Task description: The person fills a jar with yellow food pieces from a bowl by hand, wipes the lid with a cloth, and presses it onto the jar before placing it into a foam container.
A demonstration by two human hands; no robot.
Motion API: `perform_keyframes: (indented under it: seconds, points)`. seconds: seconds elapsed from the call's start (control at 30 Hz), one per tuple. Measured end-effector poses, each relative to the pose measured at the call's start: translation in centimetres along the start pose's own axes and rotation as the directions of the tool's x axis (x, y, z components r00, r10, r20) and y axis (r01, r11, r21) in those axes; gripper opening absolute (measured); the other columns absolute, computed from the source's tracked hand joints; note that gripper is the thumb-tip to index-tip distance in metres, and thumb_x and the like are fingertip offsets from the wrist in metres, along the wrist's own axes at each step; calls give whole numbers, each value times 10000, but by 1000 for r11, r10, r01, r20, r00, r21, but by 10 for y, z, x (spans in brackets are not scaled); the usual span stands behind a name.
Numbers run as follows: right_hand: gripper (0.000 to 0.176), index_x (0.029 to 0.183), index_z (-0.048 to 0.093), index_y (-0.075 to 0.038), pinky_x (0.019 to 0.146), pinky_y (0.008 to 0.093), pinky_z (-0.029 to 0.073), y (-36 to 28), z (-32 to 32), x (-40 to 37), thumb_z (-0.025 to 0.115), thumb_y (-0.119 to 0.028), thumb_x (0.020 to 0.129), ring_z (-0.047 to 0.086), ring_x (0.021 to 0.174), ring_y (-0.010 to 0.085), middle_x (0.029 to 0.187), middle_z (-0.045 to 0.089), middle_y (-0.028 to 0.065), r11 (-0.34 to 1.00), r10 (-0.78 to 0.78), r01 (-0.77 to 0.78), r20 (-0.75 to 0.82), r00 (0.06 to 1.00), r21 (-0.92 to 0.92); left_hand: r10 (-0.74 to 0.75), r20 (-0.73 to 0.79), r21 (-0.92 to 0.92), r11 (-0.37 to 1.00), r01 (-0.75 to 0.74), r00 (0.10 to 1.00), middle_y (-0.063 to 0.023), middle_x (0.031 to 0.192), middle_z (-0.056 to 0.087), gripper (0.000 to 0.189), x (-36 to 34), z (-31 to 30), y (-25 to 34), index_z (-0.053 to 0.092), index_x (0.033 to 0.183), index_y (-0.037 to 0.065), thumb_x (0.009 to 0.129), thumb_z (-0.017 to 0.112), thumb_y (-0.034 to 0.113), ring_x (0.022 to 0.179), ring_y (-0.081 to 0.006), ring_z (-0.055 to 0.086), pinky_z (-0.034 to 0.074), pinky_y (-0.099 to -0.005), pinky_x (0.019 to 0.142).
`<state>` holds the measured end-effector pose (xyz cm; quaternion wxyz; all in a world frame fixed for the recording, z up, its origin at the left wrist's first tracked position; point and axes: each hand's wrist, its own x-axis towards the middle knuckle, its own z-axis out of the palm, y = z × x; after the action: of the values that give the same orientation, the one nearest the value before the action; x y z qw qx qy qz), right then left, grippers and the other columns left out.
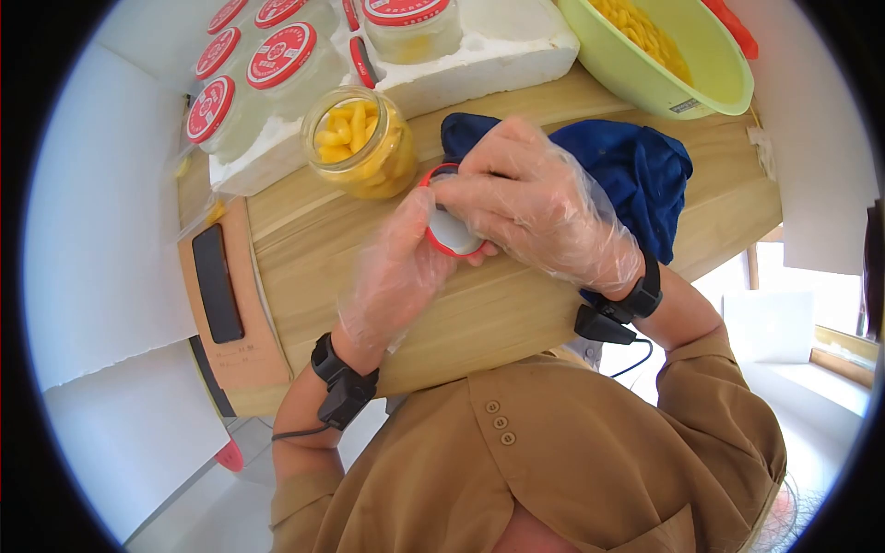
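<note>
My left hand (406,263), in a clear plastic glove, holds a red-rimmed jar lid (454,232) with its pale inside facing up. Over the lid's upper part, my gloved right hand (530,189) has its fingers bunched together. A small dark patch shows by those fingertips; what they pinch, if anything, is hidden. Just beyond my left hand stands an uncapped glass jar (392,166) packed with yellow pieces in liquid. A crumpled dark blue cloth (636,170) lies behind and partly under my right hand.
Several red-lidded glass jars (281,60) sit in a white foam tray (479,88) at the back. A light green basin (590,55) of yellow pieces is at back right. On the wooden table's (323,313) left side, a black phone (217,281) rests on brown board.
</note>
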<state>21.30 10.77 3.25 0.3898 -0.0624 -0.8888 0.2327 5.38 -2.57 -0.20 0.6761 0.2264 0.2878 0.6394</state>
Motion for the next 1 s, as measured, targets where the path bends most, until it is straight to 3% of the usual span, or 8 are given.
perform_keyframes:
  seconds: [0.3, 0.4, 0.47, 0.57, 0.67, 0.8, 0.9, 1.0]
  points:
    - [207, 940, 746, -60, 738, 381, 507, 0, -5, 1, 706, 40, 763, 590, 862, 264, 908, 626, 53, 983, -20, -1, 112, 994, 184, 58, -114, 146, 988, -41, 992, -102, 1268, 658, 553, -3, 11, 10, 495, 1512, -28, 1137, 476, 379, 1034, -188, 668, 543, -330, 903]
    - [170, 931, 742, -79, 774, 348, 488, -2, -16, 1, 655, 29, 833, 594, 867, 230, 836, 627, 66, 902, 314, -298, -3, 949, 312, 55, -29, 346, 937, -41, 998, -100, 1239, 676, 629, -4, 13, 26, 528, 1494, -34, 1076, 557, 436, 959, -167, 679, 546, -308, 858]
    - [133, 989, 732, -47, 730, 257, 445, 2, -15, -1, 616, 2, 947, 542, 823, 83, 864, 629, -19, 712, 584, -482, -49, 810, 511, 63, -13, 465, 884, -50, 998, -108, 1217, 690, 703, -10, 25, 34, 556, 1469, -41, 1025, 613, 501, 901, -157, 683, 547, -295, 826]
    - [133, 1035, 729, -14, 704, 213, 429, 15, -6, -3, 603, -29, 998, 495, 803, 24, 892, 608, -71, 572, 692, -540, -10, 722, 618, -17, 2, 503, 864, 14, 1000, -132, 1152, 690, 1046, -13, 34, 41, 595, 1384, -58, 868, 577, 851, 925, -181, 660, 529, -286, 719]
    - [143, 1063, 732, -5, 706, 207, 442, 18, 0, -5, 605, -48, 1013, 510, 809, 23, 902, 619, -71, 526, 707, -601, 83, 702, 602, -25, -15, 395, 918, 29, 1000, -136, 1165, 670, 1052, -18, 31, 46, 593, 1338, -34, 850, 511, 894, 920, -194, 660, 519, -274, 709]
    - [168, 1091, 741, 9, 731, 227, 483, 23, 6, -8, 645, -97, 1002, 564, 830, 42, 924, 692, -29, 559, 697, -650, 133, 704, 515, 142, -44, 22, 990, -141, 989, -142, 1193, 630, 1016, -21, 11, 56, 567, 1299, 3, 844, 482, 907, 854, -194, 622, 484, -296, 656]
    - [185, 1102, 744, 11, 734, 237, 490, 23, 2, -6, 661, -111, 990, 571, 826, 49, 920, 706, -12, 587, 690, -671, 154, 708, 453, 293, -213, -241, 909, -341, 932, -145, 1190, 612, 951, -25, 13, 69, 549, 1310, 14, 874, 529, 859, 828, -196, 568, 450, -312, 653]
    - [186, 1103, 744, 9, 731, 240, 488, 22, 2, -5, 665, -109, 985, 567, 818, 52, 911, 704, -10, 615, 677, -660, 141, 722, 431, 437, -189, -227, 852, -472, 879, -156, 1174, 618, 869, -22, -7, 92, 543, 1361, 8, 939, 563, 767, 826, -207, 532, 436, -323, 676]
